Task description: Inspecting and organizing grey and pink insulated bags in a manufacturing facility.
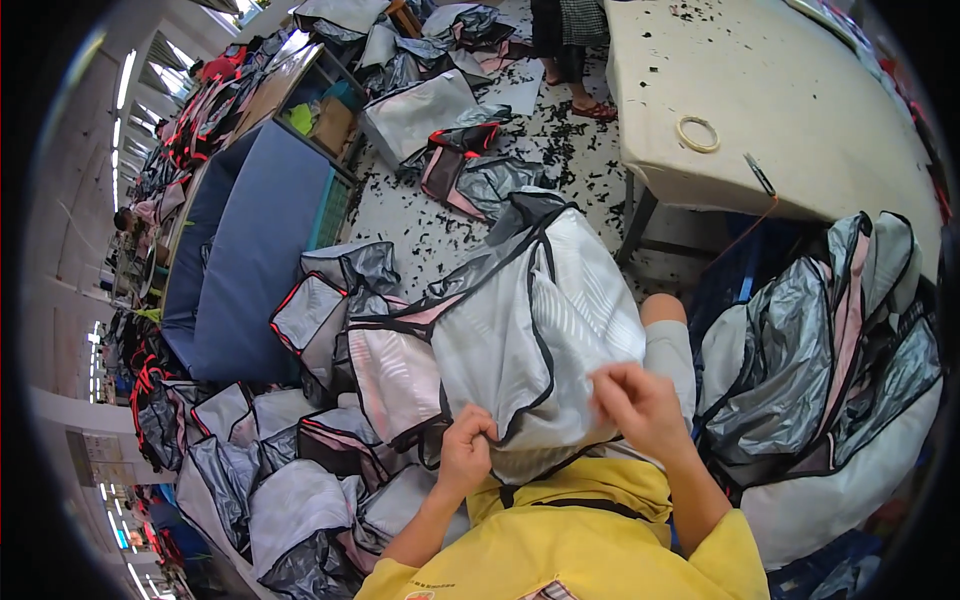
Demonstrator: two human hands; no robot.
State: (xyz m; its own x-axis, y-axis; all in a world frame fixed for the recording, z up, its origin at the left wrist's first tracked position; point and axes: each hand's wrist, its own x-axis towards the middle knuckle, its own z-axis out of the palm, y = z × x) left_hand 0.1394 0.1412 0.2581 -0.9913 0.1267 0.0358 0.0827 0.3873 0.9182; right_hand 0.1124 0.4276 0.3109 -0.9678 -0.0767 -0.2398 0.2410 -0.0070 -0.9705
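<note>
A silver-grey fabric bag with black piping (pixel 530 330) lies across my lap. My left hand (pixel 466 448) grips its lower black-trimmed edge, fingers closed on the cloth. My right hand (pixel 638 405) pinches the bag's lower right side, fingertips drawn together on the fabric. Below both hands is my yellow shirt (pixel 590 540). My bare knee (pixel 663 310) shows just past the bag on the right.
A heap of similar silver, black and pink bags (pixel 840 340) sits at my right; more bags (pixel 300 470) pile on the floor at my left. A white table (pixel 740 90) holds a tape ring (pixel 697 133) and scissors (pixel 758 174). A blue table (pixel 250 250) stands left. A person's sandalled feet (pixel 590 105) stand beyond, on a scrap-littered floor.
</note>
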